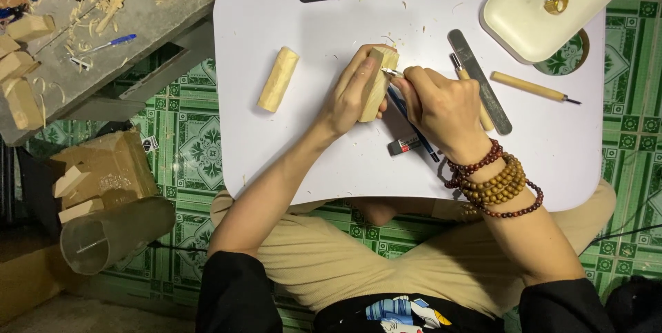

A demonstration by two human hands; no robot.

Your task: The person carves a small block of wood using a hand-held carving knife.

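1. While the left hand [352, 95] squeezes the wood block [378, 85] on the white table [276, 147], the right hand [441, 105] grips a small knife [392, 72] against it.
2. Only the block's top corner looks cut; most is plain.

White lap table [276, 160] over green patterned tile floor [186, 133]; grey workbench [138, 23] beyond table's far-left corner; lighting even, soft shadows.

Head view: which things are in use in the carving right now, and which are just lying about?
In use:
left hand
wood block
right hand
carving knife

Lying about:
carved stick
eraser
flat file
wooden-handled tool
blue pen
lamp base
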